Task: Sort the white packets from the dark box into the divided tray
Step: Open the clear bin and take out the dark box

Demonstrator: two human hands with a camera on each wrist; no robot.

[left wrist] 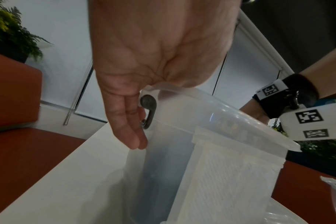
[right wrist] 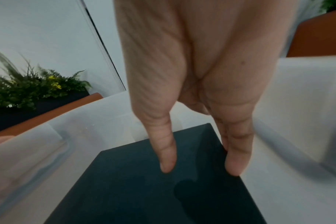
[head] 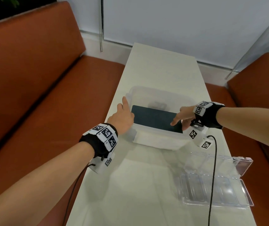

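A dark box with its lid on lies inside a translucent plastic bin on the white table. No white packets show. My right hand reaches into the bin at the box's right end. In the right wrist view, its thumb tip rests on the box top and a finger touches the right edge. My left hand is at the bin's left side, with straight fingers hanging along the outer wall of the bin. The clear divided tray lies open at the near right.
A white textured sheet lies against the bin's near wall. The narrow white table runs between orange sofas, one on the left and one on the right. A black cable from my right wrist crosses over the tray.
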